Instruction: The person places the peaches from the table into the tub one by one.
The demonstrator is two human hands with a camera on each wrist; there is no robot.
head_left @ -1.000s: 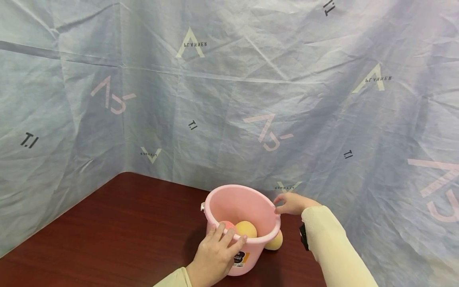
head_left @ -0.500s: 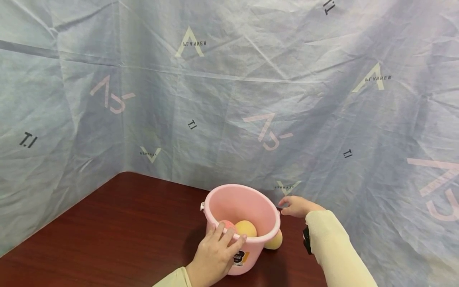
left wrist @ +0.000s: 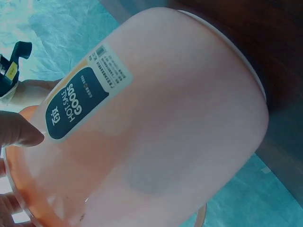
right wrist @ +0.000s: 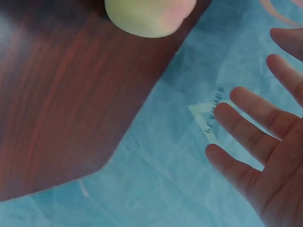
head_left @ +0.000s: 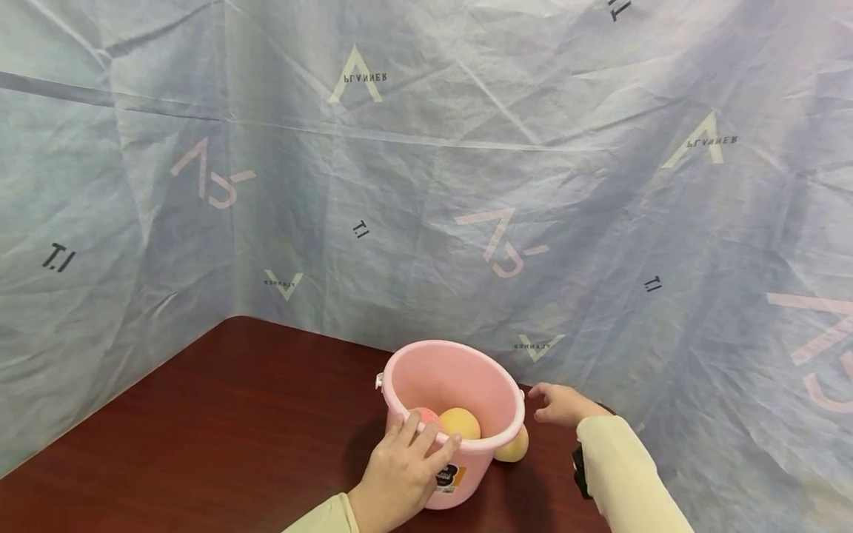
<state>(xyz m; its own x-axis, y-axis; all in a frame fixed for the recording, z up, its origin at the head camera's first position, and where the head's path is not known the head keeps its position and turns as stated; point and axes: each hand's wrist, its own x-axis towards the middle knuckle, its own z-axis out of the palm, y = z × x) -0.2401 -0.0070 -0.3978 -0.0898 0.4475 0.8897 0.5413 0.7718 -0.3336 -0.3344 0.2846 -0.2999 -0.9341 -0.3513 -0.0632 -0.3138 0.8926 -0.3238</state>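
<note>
A pink bucket (head_left: 460,474) with a printed label (left wrist: 78,101) stands on the dark red table. My left hand (head_left: 403,470) grips its near rim, thumb (left wrist: 21,130) on the outer wall and fingers over the edge. Inside the bucket lie a yellow round fruit (head_left: 461,423) and a reddish round one (head_left: 424,416), partly hidden by the rim and fingers. A pale yellow peach with a pink blush (right wrist: 150,14) rests on the table against or just behind the bucket's right side. My right hand (head_left: 560,405) hovers right of the bucket, fingers spread, holding nothing.
The wooden tabletop (head_left: 220,429) stretches left of the bucket, its corner (right wrist: 102,165) showing in the right wrist view. Grey-blue printed cloth (head_left: 413,178) hangs close behind the table and along its left side. A white handle knob (head_left: 379,380) sticks out from the bucket's left rim.
My right hand has come off the bucket's right rim and moved right and lower, towards the peach's side. The left hand keeps its grip, and the bucket stays in place.
</note>
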